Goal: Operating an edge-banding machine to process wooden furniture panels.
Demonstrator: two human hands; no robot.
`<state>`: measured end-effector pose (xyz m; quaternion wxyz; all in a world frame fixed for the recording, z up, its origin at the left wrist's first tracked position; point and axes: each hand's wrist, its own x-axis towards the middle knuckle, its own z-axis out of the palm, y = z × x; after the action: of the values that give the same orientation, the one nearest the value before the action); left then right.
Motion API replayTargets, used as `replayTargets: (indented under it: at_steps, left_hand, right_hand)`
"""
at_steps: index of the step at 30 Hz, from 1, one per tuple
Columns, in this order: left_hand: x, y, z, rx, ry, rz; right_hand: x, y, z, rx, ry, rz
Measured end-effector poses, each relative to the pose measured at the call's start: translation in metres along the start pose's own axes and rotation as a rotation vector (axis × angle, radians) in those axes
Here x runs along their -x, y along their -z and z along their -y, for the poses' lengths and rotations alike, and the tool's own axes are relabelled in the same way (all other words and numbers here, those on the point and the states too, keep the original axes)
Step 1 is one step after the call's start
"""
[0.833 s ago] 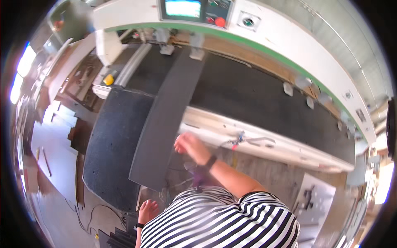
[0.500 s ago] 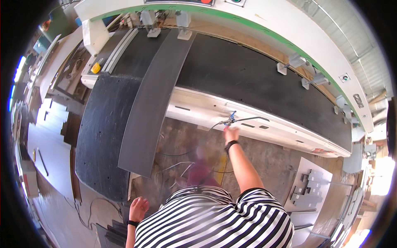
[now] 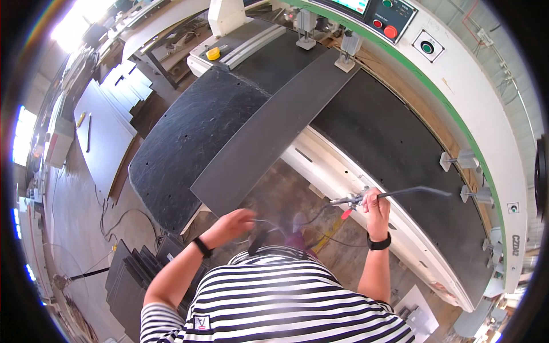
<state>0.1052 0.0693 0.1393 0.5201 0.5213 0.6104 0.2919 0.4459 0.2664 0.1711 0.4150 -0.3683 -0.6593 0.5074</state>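
My right hand (image 3: pixel 374 207) is wrapped round an air blow gun (image 3: pixel 355 200), beside the machine's white front beam. Its long dark nozzle (image 3: pixel 420 190) points right over the black bed, and a thin hose (image 3: pixel 311 220) trails from it toward my body. My left hand (image 3: pixel 233 224) hovers just off the near end of a long dark grey panel (image 3: pixel 269 128); its fingers are smeared by motion. The panel lies slantwise across the black side table (image 3: pixel 183 137) and the machine's black bed (image 3: pixel 377 123), its far end beneath a clamp foot (image 3: pixel 345 63).
A green-edged white overhead beam (image 3: pixel 457 91) carries a control panel (image 3: pixel 392 20) and several clamp feet. Dark boards (image 3: pixel 128 274) stack low at left, near cables on the floor. White boards (image 3: pixel 103 137) lie farther left. A yellow tape measure (image 3: pixel 213 54) sits by the metal rail.
My right hand has taken the blow gun off the front beam and turned its nozzle right. My left hand has risen toward the panel's near end. The view has turned and shifted.
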Motion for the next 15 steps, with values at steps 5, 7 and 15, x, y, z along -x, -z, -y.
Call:
replayTargets:
  at_steps: [5, 7, 15]
  left_hand:
    - [-0.075, -0.053, -0.068, -0.311, -0.351, 0.085]
    - [-0.081, -0.066, -0.084, -0.135, -0.197, 0.303]
    - [-0.091, -0.136, -0.036, -0.365, -0.356, 0.192]
  right_hand:
    - [-0.041, -0.03, 0.071, -0.596, 0.068, 0.279]
    - [-0.041, -0.045, 0.07, -0.741, 0.001, 0.078]
    - [0.014, -0.097, -0.005, 0.322, -0.03, -0.118]
